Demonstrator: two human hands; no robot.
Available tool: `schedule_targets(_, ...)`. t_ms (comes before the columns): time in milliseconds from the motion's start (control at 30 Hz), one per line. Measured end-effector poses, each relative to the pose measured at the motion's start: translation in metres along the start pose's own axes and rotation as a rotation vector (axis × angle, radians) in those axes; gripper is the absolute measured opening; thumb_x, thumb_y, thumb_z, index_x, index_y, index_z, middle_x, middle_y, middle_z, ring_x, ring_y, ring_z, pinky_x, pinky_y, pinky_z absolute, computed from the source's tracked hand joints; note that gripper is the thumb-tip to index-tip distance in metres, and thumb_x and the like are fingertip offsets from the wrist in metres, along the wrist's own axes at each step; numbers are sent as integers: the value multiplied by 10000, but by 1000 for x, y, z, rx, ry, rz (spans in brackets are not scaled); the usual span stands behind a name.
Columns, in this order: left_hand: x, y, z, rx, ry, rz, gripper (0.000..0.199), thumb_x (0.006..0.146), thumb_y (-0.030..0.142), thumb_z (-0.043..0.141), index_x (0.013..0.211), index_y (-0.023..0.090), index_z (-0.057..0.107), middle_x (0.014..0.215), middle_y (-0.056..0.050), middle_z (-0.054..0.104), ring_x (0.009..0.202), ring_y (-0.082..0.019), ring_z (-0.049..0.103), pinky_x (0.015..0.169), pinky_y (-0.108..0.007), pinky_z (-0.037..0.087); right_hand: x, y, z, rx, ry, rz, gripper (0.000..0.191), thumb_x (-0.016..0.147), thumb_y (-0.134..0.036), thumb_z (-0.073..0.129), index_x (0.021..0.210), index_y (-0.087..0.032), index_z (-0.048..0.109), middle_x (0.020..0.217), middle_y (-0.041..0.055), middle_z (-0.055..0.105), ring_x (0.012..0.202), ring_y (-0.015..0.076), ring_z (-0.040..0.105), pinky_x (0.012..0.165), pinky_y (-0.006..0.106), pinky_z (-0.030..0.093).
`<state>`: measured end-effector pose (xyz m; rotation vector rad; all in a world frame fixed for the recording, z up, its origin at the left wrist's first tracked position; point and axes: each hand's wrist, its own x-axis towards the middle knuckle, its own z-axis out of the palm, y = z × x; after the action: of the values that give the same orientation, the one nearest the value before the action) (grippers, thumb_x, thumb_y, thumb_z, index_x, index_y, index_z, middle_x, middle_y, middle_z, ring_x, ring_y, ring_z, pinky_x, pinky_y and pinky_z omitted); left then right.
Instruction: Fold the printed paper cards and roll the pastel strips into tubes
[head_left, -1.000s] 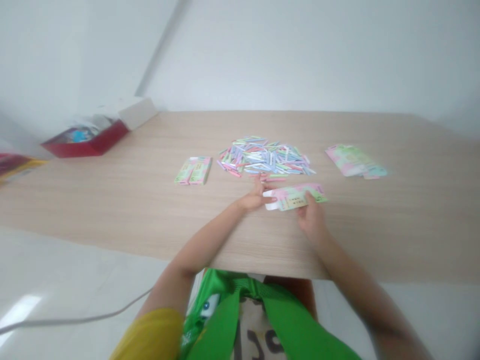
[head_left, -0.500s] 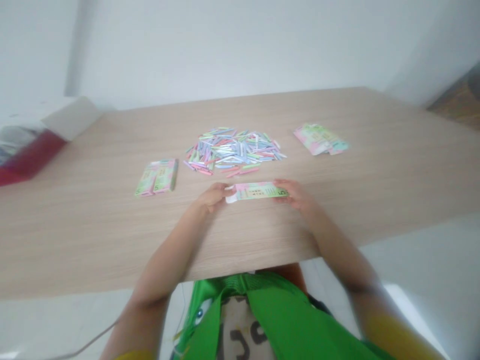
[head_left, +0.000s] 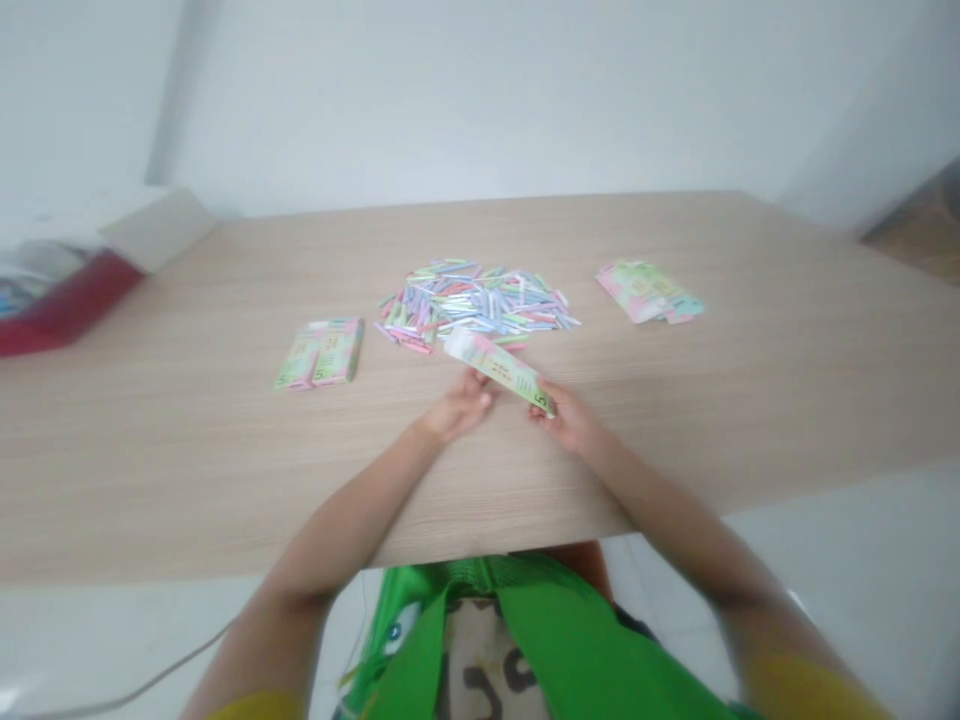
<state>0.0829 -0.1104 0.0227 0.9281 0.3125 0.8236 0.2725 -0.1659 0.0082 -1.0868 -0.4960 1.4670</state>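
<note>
A slim pink-and-green carton (head_left: 499, 367) slants in the air, its white end up and to the left near the pile. My right hand (head_left: 562, 415) is closed on its lower right end. Just below the carton's left half is my left hand (head_left: 461, 405), fingers apart and holding nothing. Beyond them lies a wide pile of pastel sticks (head_left: 480, 303). Two similar cartons (head_left: 321, 354) lie side by side on the left, and a few flat ones (head_left: 649, 291) overlap on the right.
The wooden table (head_left: 187, 450) reaches back to a white wall. At its far left stands a red and white box (head_left: 75, 305) with its flap open and grey and white items inside. A cable (head_left: 176, 665) runs below the table's front edge.
My left hand has let go of the carton's left end and moved slightly right. The carton, before nearly level between both hands, is now tilted with its left end raised toward the pile.
</note>
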Motion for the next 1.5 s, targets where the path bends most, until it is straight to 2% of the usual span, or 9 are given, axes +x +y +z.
schedule_targets(167, 1, -22, 5, 44, 6, -22, 780, 644, 216, 878, 1359, 249, 567, 1368, -92, 622, 1272, -278, 559, 1036, -408, 457, -18, 19, 18, -30, -76, 15, 254, 720, -304, 811, 943, -211, 730, 905, 17, 745, 710, 137, 627, 539, 235, 526)
schedule_targets(400, 1, -12, -11, -200, 20, -59, 735, 645, 565, 846, 1194, 106, 678, 884, -67, 713, 845, -194, 679, 834, -330, 534, -23, 22, 21, -80, -237, 95, 295, 688, -415, 791, 859, -189, 711, 834, 32, 724, 760, 176, 643, 661, 309, 551)
schedule_targets(600, 0, -22, -26, -59, -231, -200, 985, 554, 876, 674, 1122, 71, 712, 808, -123, 722, 749, -227, 679, 705, -324, 508, -20, 13, 12, 99, -145, -137, 295, 745, -480, 711, 919, -244, 679, 902, 5, 719, 813, 174, 646, 700, 311, 544)
schedule_targets(733, 9, -34, -33, 84, -464, -471, 1051, 435, 920, 669, 1045, 66, 715, 796, -154, 738, 704, -248, 691, 662, -321, 514, -24, 14, 16, -24, -463, -92, 430, 778, -632, 633, 862, -212, 662, 539, -22, 604, 505, 171, 561, 516, 308, 482)
schedule_targets(833, 17, -35, -39, 129, -545, -555, 1126, 420, 942, 636, 1126, 65, 680, 849, -160, 754, 710, -252, 701, 663, -321, 525, -27, 12, 18, -157, -596, -67, 447, 738, -554, 718, 987, -186, 670, 571, -16, 653, 480, 161, 573, 500, 293, 484)
schedule_targets(933, 20, -35, -42, 140, -604, -562, 1156, 473, 970, 559, 1176, 57, 651, 891, -168, 757, 721, -261, 703, 662, -328, 530, -27, 9, 17, -152, -470, -126, 525, 708, -424, 778, 1172, -215, 647, 763, 3, 737, 553, 154, 623, 497, 268, 496)
schedule_targets(1100, 15, -33, -28, 139, -605, -562, 1062, 612, 948, 489, 1146, 46, 657, 1018, -223, 743, 903, -295, 721, 890, -409, 531, -24, 5, 16, -104, -371, -81, 439, 674, -372, 769, 1070, -196, 699, 794, 14, 739, 607, 145, 641, 478, 230, 491)
schedule_targets(1333, 5, -24, -9, 132, -554, -584, 643, 748, 500, 802, 1206, 74, 652, 1089, -234, 733, 1003, -318, 722, 932, -440, 515, -22, -8, 20, 47, -305, -182, 448, 583, -234, 713, 1022, -291, 646, 1027, -8, 756, 998, 228, 696, 742, 332, 584)
schedule_targets(1500, 0, -30, -5, 3, -293, -369, 545, 765, 325, 807, 1241, 109, 652, 1175, -178, 721, 992, -229, 718, 901, -320, 515, -7, -20, 5, 128, -55, -329, 265, 592, -237, 631, 855, -247, 597, 837, -18, 729, 890, 212, 705, 792, 347, 554)
